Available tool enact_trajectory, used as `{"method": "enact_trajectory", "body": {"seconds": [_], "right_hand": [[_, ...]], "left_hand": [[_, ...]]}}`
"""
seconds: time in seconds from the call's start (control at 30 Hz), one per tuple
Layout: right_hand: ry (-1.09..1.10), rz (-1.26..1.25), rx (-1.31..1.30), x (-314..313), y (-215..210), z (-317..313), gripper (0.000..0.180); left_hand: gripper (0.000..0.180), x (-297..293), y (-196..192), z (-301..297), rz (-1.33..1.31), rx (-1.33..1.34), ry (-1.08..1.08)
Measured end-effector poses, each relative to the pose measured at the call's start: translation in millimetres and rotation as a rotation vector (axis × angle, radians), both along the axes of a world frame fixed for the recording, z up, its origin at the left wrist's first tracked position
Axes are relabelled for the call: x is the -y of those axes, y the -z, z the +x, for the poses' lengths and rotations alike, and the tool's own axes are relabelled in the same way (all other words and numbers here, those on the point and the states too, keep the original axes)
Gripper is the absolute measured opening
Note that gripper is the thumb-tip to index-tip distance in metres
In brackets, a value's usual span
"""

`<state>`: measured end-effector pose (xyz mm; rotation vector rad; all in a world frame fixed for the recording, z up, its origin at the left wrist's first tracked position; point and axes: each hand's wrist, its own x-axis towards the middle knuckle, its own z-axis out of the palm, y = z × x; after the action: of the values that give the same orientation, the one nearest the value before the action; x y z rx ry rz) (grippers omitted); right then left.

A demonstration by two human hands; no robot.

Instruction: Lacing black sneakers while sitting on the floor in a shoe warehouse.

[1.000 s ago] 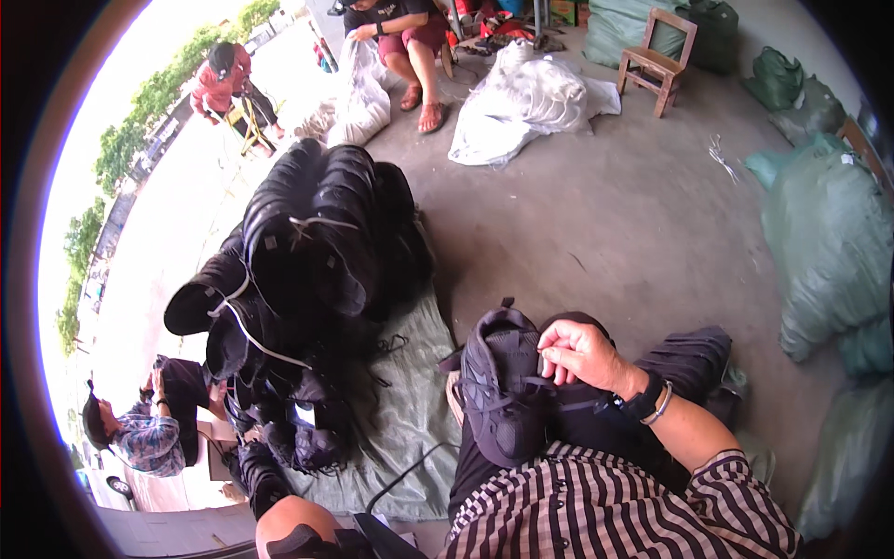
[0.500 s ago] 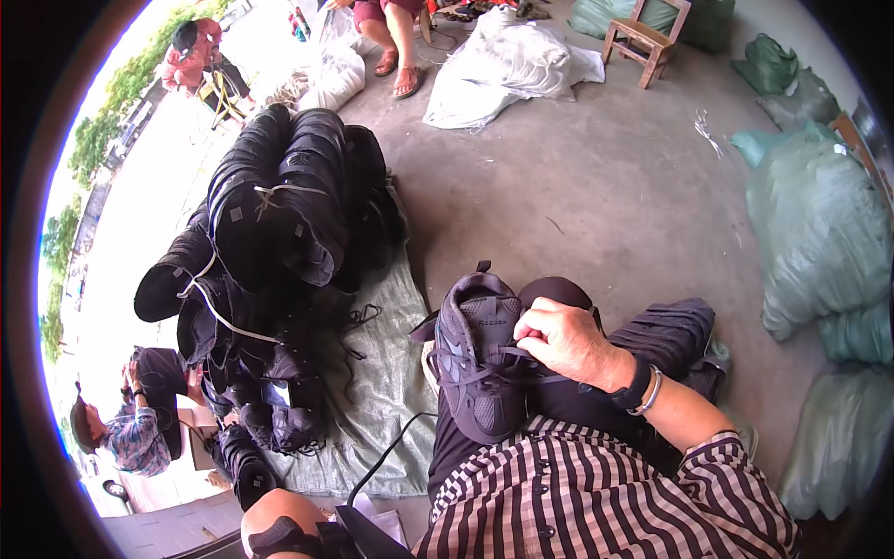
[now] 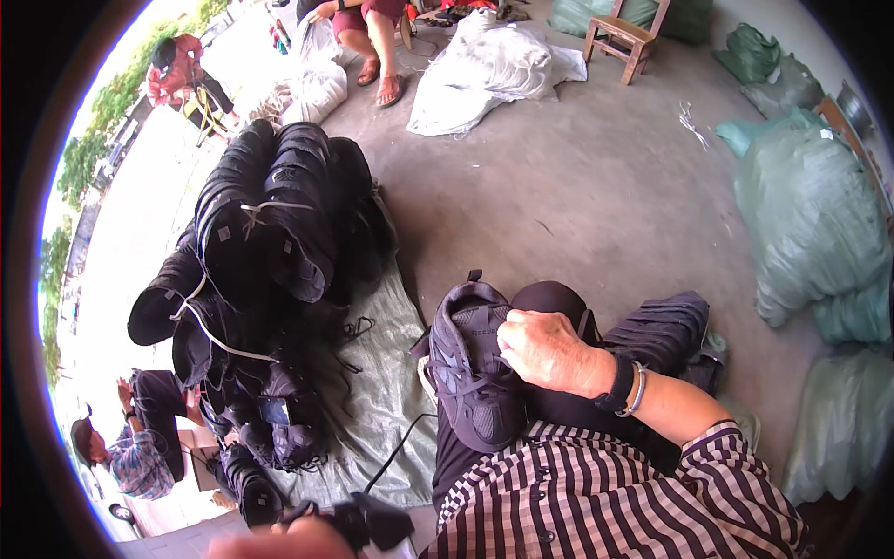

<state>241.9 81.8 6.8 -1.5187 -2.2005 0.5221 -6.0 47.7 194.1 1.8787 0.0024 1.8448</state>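
A dark grey sneaker (image 3: pixel 477 410) rests on my lap, its toe pointing toward me and its tongue raised. Dark laces cross its front. My right hand (image 3: pixel 551 352) is closed in a pinch at the lace by the tongue; the fingertips partly hide it. At the lower edge, my left hand (image 3: pixel 279 542) is blurred and cut off, so its fingers cannot be made out. Beside it shows a black strap-like piece (image 3: pixel 377 520). From the shoe's left side a taut black shoelace (image 3: pixel 402 451) runs down toward that piece.
Tied bundles of dark shoe uppers (image 3: pixel 265 219) are heaped on a green woven sheet (image 3: pixel 382 391) at left. More stacked uppers (image 3: pixel 659 334) lie right of my lap. Green sacks (image 3: pixel 810 224) line the right side; a wooden chair (image 3: pixel 629 37) stands behind. Other people sit at left and far back.
My right hand has shifted slightly left and down over the shoe's tongue. My left arm has moved at the lower edge, and the black piece beside it is now higher. The view has tilted slightly.
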Motion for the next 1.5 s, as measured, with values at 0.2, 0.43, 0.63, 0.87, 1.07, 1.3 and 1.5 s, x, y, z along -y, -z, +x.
{"method": "enact_trajectory", "body": {"seconds": [0.2, 0.43, 0.63, 0.87, 1.07, 1.3, 1.5], "right_hand": [[0.064, 0.115, -0.137, 5, 24, -9, 0.01], [0.117, 0.04, -0.026, 6, 0, -6, 0.014], [0.068, 0.13, -0.045, 8, 13, -10, 0.011], [0.141, -0.122, -0.142, 5, 2, -4, 0.006], [0.16, -0.031, -0.115, 12, 16, -17, 0.005], [0.211, -0.52, -0.791, 14, 8, -2, 0.023], [0.206, -1.163, -1.229, 5, 3, 13, 0.026]], "left_hand": [[0.01, -72, 96, 44, -0.311, -0.615, -0.373], [0.014, -103, 176, 59, -0.041, -1.218, -0.419], [0.014, -105, 173, 55, -0.064, -1.345, -0.363], [0.009, -106, 185, 53, -0.201, -1.291, -0.18], [0.007, -102, 177, 61, -0.226, -1.382, -0.209], [0.005, -102, 183, 54, -0.287, -1.336, -0.174], [0.013, -94, 170, 73, -0.219, -1.542, -0.296]]}}
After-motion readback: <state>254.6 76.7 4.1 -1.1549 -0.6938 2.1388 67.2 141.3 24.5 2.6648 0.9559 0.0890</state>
